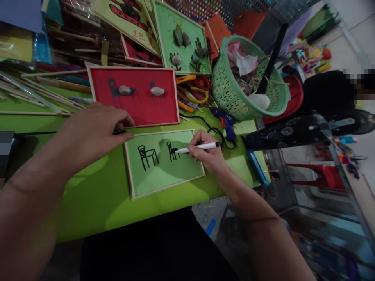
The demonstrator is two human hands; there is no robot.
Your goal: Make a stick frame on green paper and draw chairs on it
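Note:
My right hand (pixel 206 150) grips a white marker (pixel 202 147) with a black end. Its tip touches the smaller of two black chair drawings on a green board (pixel 164 177) framed with thin wooden sticks. My left hand (pixel 107 123) lies at that board's upper left corner, thumb stretched along the frame and fingers bent but apart from the thumb. A dark strip shows between thumb and fingers; I cannot tell what it is. Just above, partly under my left hand, lies a red framed board (pixel 143 111) with two dark chair drawings, each bearing a pale stone.
Behind are a green framed picture with stones (pixel 166 50), loose wooden sticks (pixel 35 93) and scissors (pixel 199 95). To the right stand a green basket (pixel 234 93) of scraps, a blue glue gun (pixel 227 123) with black cord, and a blue utility knife (pixel 258 168) near the table edge.

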